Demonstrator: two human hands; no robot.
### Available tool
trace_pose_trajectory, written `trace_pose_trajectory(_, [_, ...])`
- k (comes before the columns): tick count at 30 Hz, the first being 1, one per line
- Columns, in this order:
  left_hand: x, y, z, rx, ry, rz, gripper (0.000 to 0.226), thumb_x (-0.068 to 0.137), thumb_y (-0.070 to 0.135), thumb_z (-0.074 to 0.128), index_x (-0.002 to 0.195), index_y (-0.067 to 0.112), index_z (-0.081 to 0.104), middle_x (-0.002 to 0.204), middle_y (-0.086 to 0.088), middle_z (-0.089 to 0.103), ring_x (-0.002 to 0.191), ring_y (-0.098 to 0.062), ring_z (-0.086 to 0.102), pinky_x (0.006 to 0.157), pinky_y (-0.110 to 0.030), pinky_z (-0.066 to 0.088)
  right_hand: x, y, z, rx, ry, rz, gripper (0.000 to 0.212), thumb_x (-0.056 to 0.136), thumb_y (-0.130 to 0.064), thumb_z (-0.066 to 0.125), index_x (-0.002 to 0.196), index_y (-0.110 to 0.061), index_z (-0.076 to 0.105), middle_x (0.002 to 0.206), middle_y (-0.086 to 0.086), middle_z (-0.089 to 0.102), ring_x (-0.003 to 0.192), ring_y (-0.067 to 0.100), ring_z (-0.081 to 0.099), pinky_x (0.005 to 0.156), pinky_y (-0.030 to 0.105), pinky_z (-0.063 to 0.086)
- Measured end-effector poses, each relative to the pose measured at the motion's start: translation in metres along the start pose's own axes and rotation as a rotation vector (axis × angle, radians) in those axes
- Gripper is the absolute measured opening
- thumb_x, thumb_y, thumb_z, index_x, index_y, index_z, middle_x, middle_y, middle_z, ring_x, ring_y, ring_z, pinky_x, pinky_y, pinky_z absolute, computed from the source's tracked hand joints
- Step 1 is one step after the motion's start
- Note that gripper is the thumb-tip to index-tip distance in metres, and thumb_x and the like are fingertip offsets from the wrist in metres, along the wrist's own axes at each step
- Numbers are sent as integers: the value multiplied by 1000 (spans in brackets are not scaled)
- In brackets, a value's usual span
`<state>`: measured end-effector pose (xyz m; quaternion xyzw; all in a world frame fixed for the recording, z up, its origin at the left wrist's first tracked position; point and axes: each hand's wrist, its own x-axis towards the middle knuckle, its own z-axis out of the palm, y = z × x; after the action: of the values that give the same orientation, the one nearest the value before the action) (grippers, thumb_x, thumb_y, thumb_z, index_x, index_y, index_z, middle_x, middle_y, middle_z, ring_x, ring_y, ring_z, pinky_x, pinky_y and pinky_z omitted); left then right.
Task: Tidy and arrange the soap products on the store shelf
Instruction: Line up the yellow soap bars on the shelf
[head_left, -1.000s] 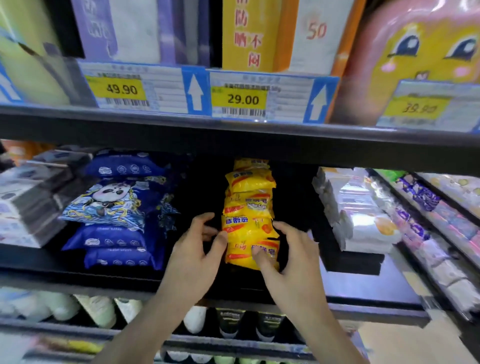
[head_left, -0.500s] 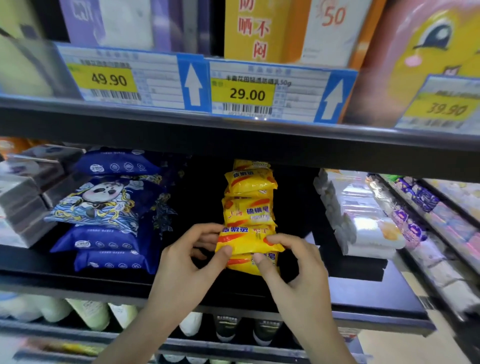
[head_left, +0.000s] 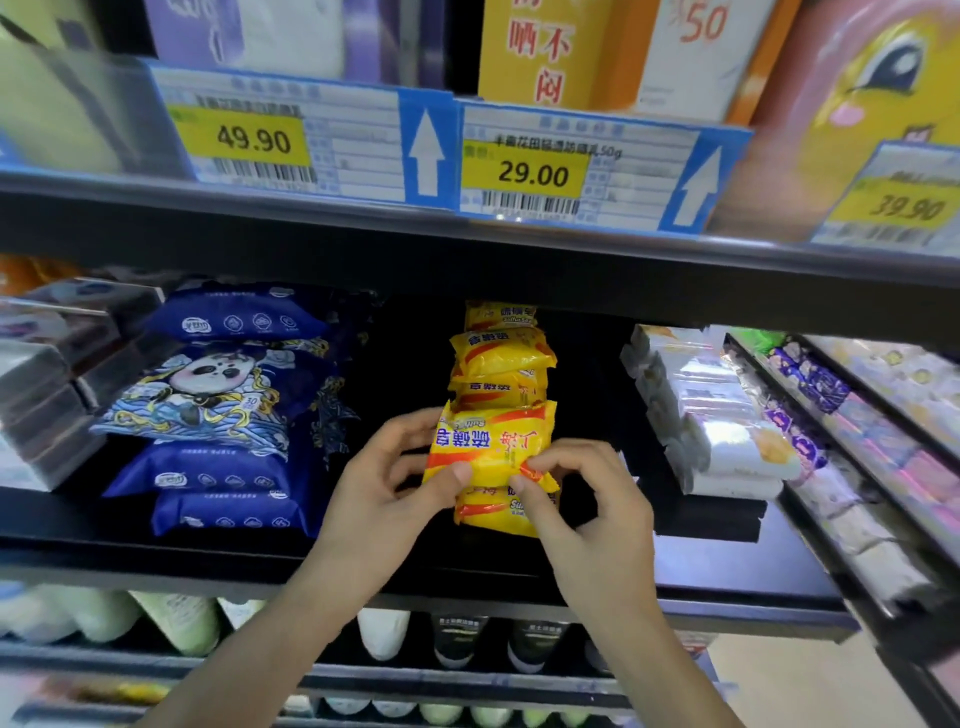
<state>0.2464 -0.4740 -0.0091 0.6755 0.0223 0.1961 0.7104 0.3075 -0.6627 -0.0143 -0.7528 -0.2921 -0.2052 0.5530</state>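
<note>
Both hands work on one yellow soap pack (head_left: 491, 449) at the front of the yellow stack (head_left: 500, 364), mid-shelf. The left hand (head_left: 387, 491) pinches the pack's lower left edge, thumb on the front and fingers curled behind. The right hand (head_left: 587, 501) pinches its lower right corner between thumb and forefinger. The pack is lifted and tilted face-out, apart from the shelf (head_left: 727, 564) floor, just above another yellow pack (head_left: 493, 514) that lies at the bottom of the row.

The print on the held pack reads upside down, so the step in hand looks like turning or re-facing it before it goes back. The packs behind it seem to sit at mixed angles, though the dark back of the shelf makes that hard to judge.

The next move calls for rotating the pack so its label reads upright, then setting it square on the lower pack, edges in line with the stack. The wrapper is slick and soft; a light pinch at the corners may let it slip, so a fuller hold would be safer. The blue packs (head_left: 218, 415) at left and white packs (head_left: 717, 431) at right stand apart from the stack.
</note>
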Motion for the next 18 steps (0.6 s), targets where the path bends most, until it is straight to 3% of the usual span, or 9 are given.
trace_pose_trajectory(3, [1, 4, 1, -74, 28, -34, 43, 83, 32, 86, 117, 39, 61, 115, -2, 77, 100, -19, 75, 69, -26, 60, -3, -2, 6, 63, -14, 80, 41, 86, -23, 82, 114, -43, 61, 108, -15, 68, 102, 13, 66, 84, 10, 47])
trace_pose_trajectory(6, [0, 0, 1, -113, 35, -54, 54, 77, 31, 88, 122, 35, 58, 109, -7, 79, 98, -20, 76, 71, -25, 60, -5, -2, 5, 105, -8, 137, 60, 84, -27, 85, 130, -47, 53, 112, -12, 69, 94, 18, 66, 81, 16, 48])
trace_pose_trajectory(9, [0, -1, -2, -154, 31, -82, 64, 73, 32, 89, 129, 24, 60, 113, -7, 79, 105, -21, 76, 75, -24, 60, -3, -8, 2, 176, 8, 226, 50, 84, -49, 74, 130, -51, 54, 118, -12, 66, 86, 20, 67, 76, 28, 55])
trace_pose_trajectory(11, [1, 0, -6, -174, 13, -95, 52, 78, 30, 88, 124, 24, 67, 115, -6, 78, 108, -21, 75, 79, -24, 60, -3, -13, 0, 160, 18, 238, 44, 86, -53, 68, 128, -50, 56, 119, -13, 65, 83, 19, 67, 73, 32, 57])
trace_pose_trajectory(15, [1, 2, -12, -233, -24, -119, 35, 81, 27, 84, 113, 32, 73, 117, -6, 78, 106, -15, 74, 79, -23, 59, 5, -27, -10, 215, 18, 319, 41, 83, -60, 67, 122, -48, 63, 112, -11, 69, 67, 12, 63, 56, 24, 54])
trace_pose_trajectory(18, [0, 4, -11, -233, -52, -124, 37, 78, 28, 82, 113, 32, 72, 117, -6, 77, 107, -16, 74, 77, -23, 59, 16, -39, -16, 373, -149, 543, 46, 79, -67, 66, 117, -43, 70, 109, -7, 73, 61, 16, 65, 44, 25, 47])
